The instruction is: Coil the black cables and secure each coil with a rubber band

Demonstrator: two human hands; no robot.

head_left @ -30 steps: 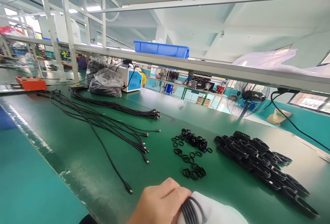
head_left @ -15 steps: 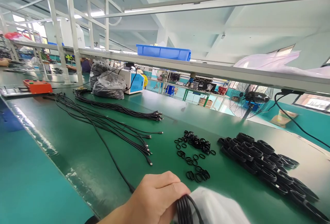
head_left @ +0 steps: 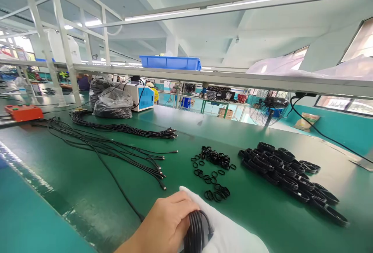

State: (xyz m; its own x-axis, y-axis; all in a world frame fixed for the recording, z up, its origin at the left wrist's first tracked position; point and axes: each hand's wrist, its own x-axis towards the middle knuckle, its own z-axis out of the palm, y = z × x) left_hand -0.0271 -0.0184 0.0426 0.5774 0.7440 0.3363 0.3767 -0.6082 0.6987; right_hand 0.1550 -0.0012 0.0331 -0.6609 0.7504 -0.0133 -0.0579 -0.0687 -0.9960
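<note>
Coil [head_left: 194,231] in left hand [head_left: 167,220], up front; rings [head_left: 217,158] just beyond, cables [head_left: 140,129] left, coil pile [head_left: 287,171] right, all on bench [head_left: 201,126]; bag [head_left: 113,104] behind cables, tray [head_left: 170,63] on shelf [head_left: 227,76].

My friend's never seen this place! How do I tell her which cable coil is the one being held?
Start with the big green table, then look to the bottom middle of the picture. There the left hand grips a black coil, with something white beside it. Unlike the heaped coils farther right, this one is in a hand.
</note>
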